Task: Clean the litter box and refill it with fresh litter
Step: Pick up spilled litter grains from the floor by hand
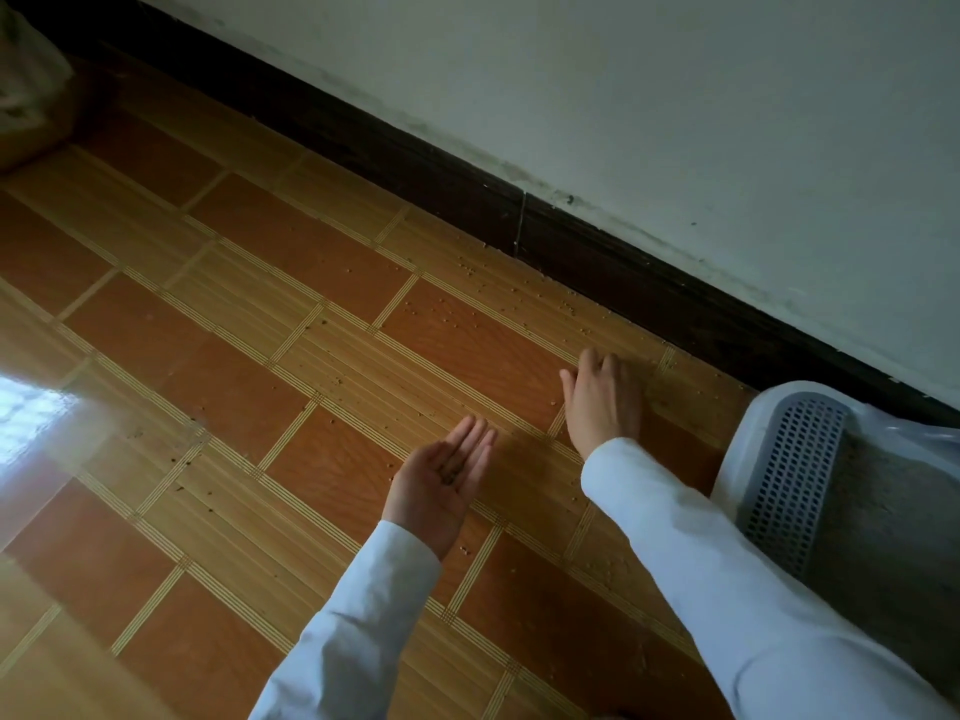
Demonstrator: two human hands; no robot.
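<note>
The litter box [763, 407], white with a grey perforated step and grey litter inside, sits at the right edge against the wall, partly behind my right sleeve. Small litter grains [467, 304] are scattered over the wood-pattern floor near the skirting. My left hand [441, 480] is held palm up just above the floor, fingers together, with a few dark grains lying in the palm. My right hand [602, 397] rests palm down on the floor left of the box, fingers reaching toward the grains by the wall.
A dark skirting board [415, 163] runs diagonally under a pale wall. A light sack or bag [26, 90] stands in the top left corner. Window glare [36, 418] shines on the floor at the left.
</note>
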